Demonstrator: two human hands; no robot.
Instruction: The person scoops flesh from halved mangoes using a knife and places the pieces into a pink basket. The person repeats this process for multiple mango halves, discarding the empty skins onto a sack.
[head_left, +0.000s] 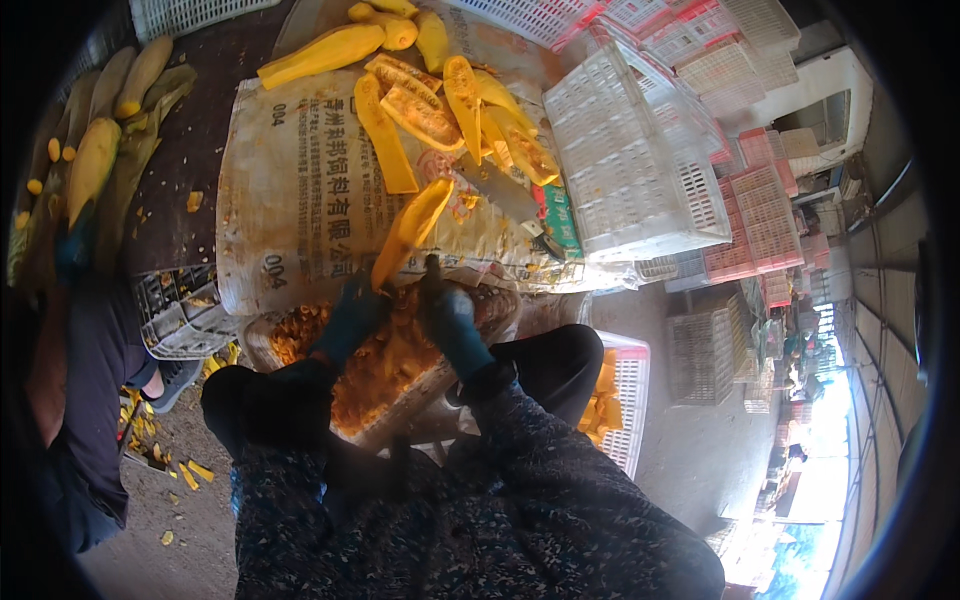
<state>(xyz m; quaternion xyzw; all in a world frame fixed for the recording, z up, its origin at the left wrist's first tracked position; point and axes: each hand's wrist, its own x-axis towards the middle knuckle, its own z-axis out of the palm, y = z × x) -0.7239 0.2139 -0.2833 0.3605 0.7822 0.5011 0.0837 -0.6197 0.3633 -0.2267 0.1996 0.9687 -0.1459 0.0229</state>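
My left hand (351, 315), in a dark blue-green glove, grips the lower end of a long peeled yellow squash piece (411, 229). The piece leans up over the edge of a printed woven sack (292, 187). Beside it, my gloved right hand (448, 315) is closed around a small dark object whose kind I cannot tell. Both hands are above a container (390, 375) of orange pulp and seeds. On the sack are several halved squashes (420, 116) with seeds showing and peeled whole ones (322, 56). A large knife (510, 199) lies to their right.
White plastic crates (622, 150) stand right of the sack. A crate (634, 409) with yellow pieces is by my right knee. At left, a co-worker's gloved hand (75, 244) touches a squash (94, 161). A black crate (187, 315) stands between us; scraps (196, 472) lie on the floor.
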